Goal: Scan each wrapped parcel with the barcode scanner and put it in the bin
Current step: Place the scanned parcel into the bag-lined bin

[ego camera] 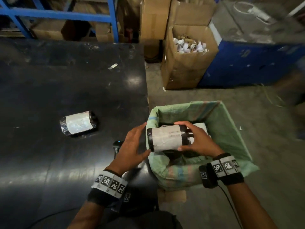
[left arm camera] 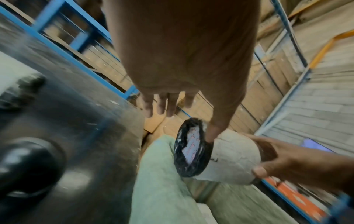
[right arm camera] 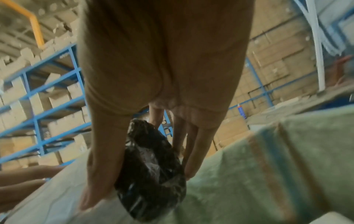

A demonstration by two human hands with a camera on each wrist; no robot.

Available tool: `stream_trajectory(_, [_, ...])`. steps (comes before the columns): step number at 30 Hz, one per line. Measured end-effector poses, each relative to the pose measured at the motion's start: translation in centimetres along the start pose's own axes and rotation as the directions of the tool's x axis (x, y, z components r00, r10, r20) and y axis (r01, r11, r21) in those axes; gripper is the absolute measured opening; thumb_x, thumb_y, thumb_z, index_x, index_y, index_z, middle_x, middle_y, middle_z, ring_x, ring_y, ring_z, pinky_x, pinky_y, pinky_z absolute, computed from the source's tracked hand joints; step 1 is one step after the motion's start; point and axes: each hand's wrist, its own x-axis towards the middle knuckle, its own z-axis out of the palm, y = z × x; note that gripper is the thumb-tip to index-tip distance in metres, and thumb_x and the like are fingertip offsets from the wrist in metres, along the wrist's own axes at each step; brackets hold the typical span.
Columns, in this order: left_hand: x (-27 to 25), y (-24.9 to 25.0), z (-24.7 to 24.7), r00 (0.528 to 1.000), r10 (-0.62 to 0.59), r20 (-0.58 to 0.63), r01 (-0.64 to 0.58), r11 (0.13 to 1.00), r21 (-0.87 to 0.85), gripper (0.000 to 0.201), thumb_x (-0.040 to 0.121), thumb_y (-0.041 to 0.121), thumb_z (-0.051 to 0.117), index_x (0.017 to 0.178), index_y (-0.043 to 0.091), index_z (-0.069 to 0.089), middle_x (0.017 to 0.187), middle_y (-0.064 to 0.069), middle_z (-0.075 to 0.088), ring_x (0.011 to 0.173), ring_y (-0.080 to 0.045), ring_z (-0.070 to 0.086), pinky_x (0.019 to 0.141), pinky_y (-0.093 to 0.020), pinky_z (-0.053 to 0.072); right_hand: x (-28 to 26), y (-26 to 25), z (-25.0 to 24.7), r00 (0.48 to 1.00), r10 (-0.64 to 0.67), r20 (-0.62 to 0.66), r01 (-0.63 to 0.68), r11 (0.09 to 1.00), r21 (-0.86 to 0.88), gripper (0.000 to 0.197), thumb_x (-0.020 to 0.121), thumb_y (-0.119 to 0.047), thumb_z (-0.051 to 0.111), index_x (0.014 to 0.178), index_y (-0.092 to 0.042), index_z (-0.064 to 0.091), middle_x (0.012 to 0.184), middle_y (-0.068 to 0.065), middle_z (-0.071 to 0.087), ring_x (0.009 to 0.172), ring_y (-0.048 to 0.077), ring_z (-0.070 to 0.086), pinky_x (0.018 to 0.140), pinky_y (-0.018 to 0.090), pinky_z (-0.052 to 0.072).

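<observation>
A black-wrapped parcel point(ego camera: 166, 138) with a white label hangs over the left side of the bin point(ego camera: 231, 123), which is lined with a green woven sack. My right hand point(ego camera: 178, 136) grips the parcel's right end, thumb near and fingers on the far side point(right arm camera: 139, 188). Beside its left end my left hand point(ego camera: 146, 138) has straight, spread fingers, and the thumb tip touches the parcel's black end point(left arm camera: 191, 150). A second labelled parcel point(ego camera: 79, 123) lies on the black table point(ego camera: 66, 88). The barcode scanner point(ego camera: 118, 144) lies on the table, partly hidden behind my left hand.
More wrapped parcels point(ego camera: 200, 128) lie inside the bin under the held one. An open cardboard box point(ego camera: 186, 68) of paper scraps stands on the floor behind the bin, next to a blue container point(ego camera: 247, 63). Blue shelving point(ego camera: 66, 15) with cartons runs behind the table.
</observation>
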Motion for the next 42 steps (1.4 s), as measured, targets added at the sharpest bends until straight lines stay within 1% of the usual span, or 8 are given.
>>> stream_trajectory(5, [3.7,0.7,7.3,0.992,-0.122,-0.031,0.126,0.948,0.292,0.08,0.092,0.043,0.044,0.156,0.002,0.022,0.164,-0.022,0.013,0.154,-0.036,0.007,0.124,-0.048,0.018,2.1,5.2,-4.6,0.969,0.243,0.041,-0.237,0.964,-0.123,0.092,0.049,-0.005,0.094,0.129,-0.025,0.054,0.124,-0.005,0.063,0.108,0.014,0.063,0.09,0.029,0.055])
stream_trajectory(13, [4.4,-0.6,12.1,0.976,-0.194,-0.101,0.219,0.867,0.448,0.074,0.094,0.01,0.047,0.157,-0.002,0.011,0.166,-0.019,0.003,0.155,-0.03,0.001,0.125,-0.045,0.017,9.0,10.4,-1.9,0.945,0.327,0.008,-0.321,0.931,-0.171,0.091,0.054,-0.004,0.091,0.133,-0.018,0.048,0.125,0.007,0.06,0.114,0.025,0.058,0.099,0.041,0.05])
stream_trajectory(22, [3.9,-1.0,11.4,0.977,-0.204,-0.06,0.209,0.868,0.45,0.075,0.092,0.009,0.038,0.158,0.002,0.004,0.167,-0.016,-0.002,0.155,-0.027,-0.005,0.124,-0.048,0.017,12.4,13.9,4.1,0.899,0.409,-0.154,-0.43,0.892,-0.141,0.083,0.072,-0.004,0.077,0.143,-0.024,0.038,0.121,0.015,0.066,0.111,0.036,0.063,0.083,0.027,0.044])
stream_trajectory(25, [4.0,-1.7,10.6,0.986,-0.168,0.006,0.15,0.897,0.416,0.069,0.099,0.023,0.035,0.16,0.009,0.005,0.168,-0.01,-0.004,0.155,-0.024,-0.009,0.126,-0.046,0.01,12.1,13.4,4.3,0.883,0.424,-0.2,-0.457,0.873,-0.168,0.078,0.076,-0.011,0.074,0.144,-0.028,0.037,0.127,0.014,0.063,0.115,0.036,0.061,0.091,0.031,0.047])
stream_trajectory(28, [3.9,-2.8,8.4,0.991,-0.12,0.059,0.105,0.972,0.212,0.066,0.099,0.044,0.032,0.159,0.02,0.021,0.168,-0.004,0.006,0.155,-0.018,-0.008,0.127,-0.04,0.004,12.0,11.1,3.0,0.872,0.47,-0.138,-0.486,0.797,-0.359,0.079,0.074,-0.022,0.075,0.144,-0.027,0.039,0.134,0.012,0.06,0.121,0.034,0.058,0.103,0.046,0.046])
stream_trajectory(32, [3.0,-5.6,2.3,0.99,-0.13,-0.054,0.136,0.984,0.113,0.058,0.096,0.049,0.04,0.147,0.022,0.047,0.155,-0.005,0.042,0.153,-0.021,0.02,0.125,-0.04,0.017,10.2,4.3,1.4,0.885,0.421,-0.2,-0.46,0.721,-0.519,0.057,0.083,-0.036,0.069,0.137,-0.029,0.051,0.128,0.003,0.065,0.116,0.027,0.061,0.098,0.045,0.05])
stream_trajectory(37, [1.6,-10.8,-8.3,0.921,-0.19,-0.341,0.269,0.942,0.2,0.049,0.087,0.035,0.054,0.126,0.008,0.065,0.12,-0.018,0.066,0.119,-0.038,0.059,0.104,-0.039,0.043,8.1,-5.5,5.5,0.966,0.125,-0.227,-0.164,0.973,-0.164,0.049,0.085,-0.045,0.067,0.131,-0.033,0.055,0.115,-0.007,0.068,0.101,0.015,0.066,0.088,0.038,0.054])
stream_trajectory(42, [0.1,-16.1,-16.7,0.839,-0.386,-0.384,0.505,0.817,0.281,0.068,0.075,0.022,0.081,0.138,0.011,0.056,0.128,-0.022,0.059,0.126,-0.044,0.048,0.105,-0.05,0.041,9.7,-8.8,14.5,0.977,0.208,-0.04,-0.209,0.978,-0.022,0.057,0.086,-0.055,0.061,0.137,-0.032,0.05,0.124,-0.001,0.064,0.104,0.017,0.065,0.093,0.033,0.051])
